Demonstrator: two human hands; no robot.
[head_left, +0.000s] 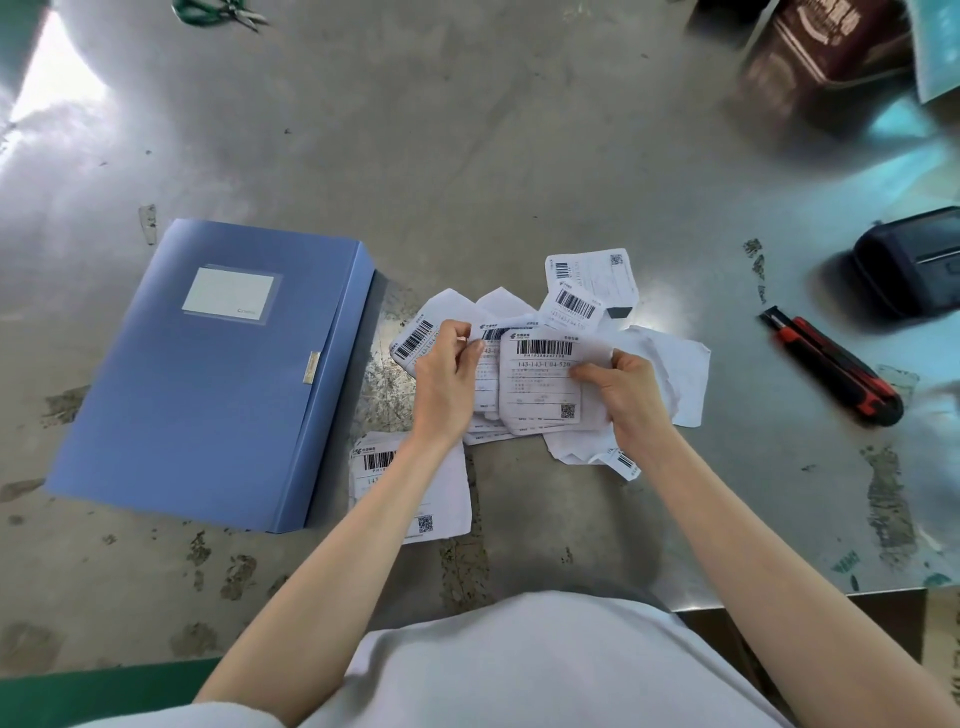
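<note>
- The white shirt (519, 665) fills the bottom of the view at the near edge of the table (467, 130). Both bare forearms reach from it over the metal top.
- The left hand (447, 374) has its fingers and thumb curled round the left edge of the stack of labels (540, 384) and grips it firmly.
- The right hand (623, 389) pinches the right edge of the same stack, thumb on the printed face and fingers behind.
- The stack of labels sits midway across the table, toward the near edge. Its top sheet shows a barcode and a small square code. Whether it rests on the sheets below cannot be told.
- The loose labels (592, 280) lie scattered under and behind the stack.
- The single label (415, 488) lies nearer the near edge, partly under the left forearm.
- The blue file box (208, 384) lies closed and flat, left of the labels, toward the left edge.
- The utility knife (831, 369), red and black, lies flat toward the right edge.
- The black device (909, 260) stands at the right edge, behind the knife.
- The scissors (218, 13), with green handles, lie at the far edge, left part.
- The brown tin (826, 52) stands at the far right corner.
</note>
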